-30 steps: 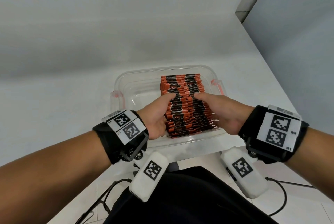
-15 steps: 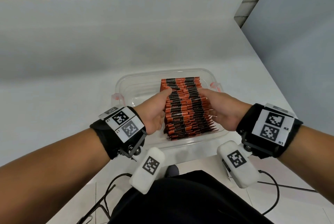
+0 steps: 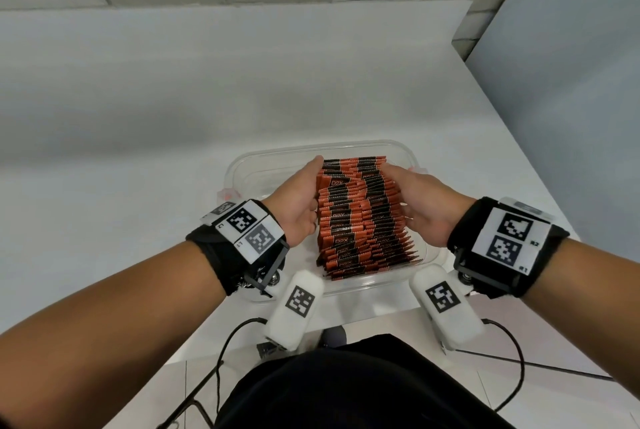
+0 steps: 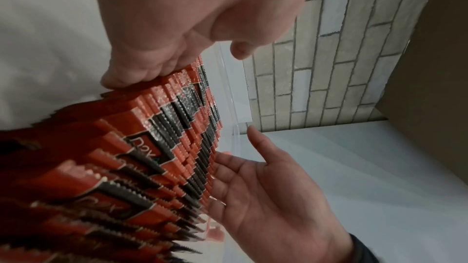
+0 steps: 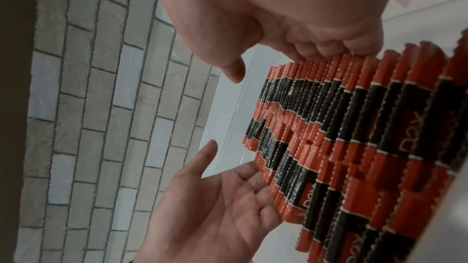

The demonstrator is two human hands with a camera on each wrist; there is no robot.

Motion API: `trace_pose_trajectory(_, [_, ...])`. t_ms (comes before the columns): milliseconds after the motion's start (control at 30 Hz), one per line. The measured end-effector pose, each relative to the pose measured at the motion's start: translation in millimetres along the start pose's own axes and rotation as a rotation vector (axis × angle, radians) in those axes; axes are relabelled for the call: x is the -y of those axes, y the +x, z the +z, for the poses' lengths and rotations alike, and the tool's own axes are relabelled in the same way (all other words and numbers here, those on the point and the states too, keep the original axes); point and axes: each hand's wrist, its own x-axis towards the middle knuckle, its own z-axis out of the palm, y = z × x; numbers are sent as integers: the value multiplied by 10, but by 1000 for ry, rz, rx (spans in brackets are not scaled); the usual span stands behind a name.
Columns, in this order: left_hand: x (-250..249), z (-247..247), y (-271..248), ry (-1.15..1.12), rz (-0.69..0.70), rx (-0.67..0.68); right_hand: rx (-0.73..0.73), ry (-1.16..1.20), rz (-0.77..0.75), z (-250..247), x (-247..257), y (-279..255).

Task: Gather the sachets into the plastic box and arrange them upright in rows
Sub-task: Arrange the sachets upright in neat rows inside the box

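Two hands [image 3: 360, 207] flank sachets [image 3: 363, 221] in one plastic box [image 3: 249, 165].

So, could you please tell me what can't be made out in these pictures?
- Head view: the box floor under the sachets, hidden by the packed rows.
- Head view: the box's near wall, partly behind the wrist cameras.
- Left wrist view: nearest sachets blurred, print unreadable.
- Right wrist view: right hand cut off by the top edge.

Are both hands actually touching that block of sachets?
Touching. In the left wrist view, left hand fingers press one side of the sachets and right hand fingertips meet the other.
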Motion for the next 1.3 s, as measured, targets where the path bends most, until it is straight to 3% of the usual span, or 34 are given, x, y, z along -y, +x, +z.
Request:
trace_pose_trajectory(100, [-25,-6,13,27,31,-101,9,-18,5,-10,3,24])
trace_pose_trajectory(200, [-32,-9,33,-18,20,-42,9,-28,12,9,12,9])
trace_pose_trajectory(933, [-85,-40,62,-152,34,7,15,-41,-9,84,172,-55])
trace_pose_trajectory(1300, [-123,10,118,-134,38,-49,5,-54,-19,143,299,-48])
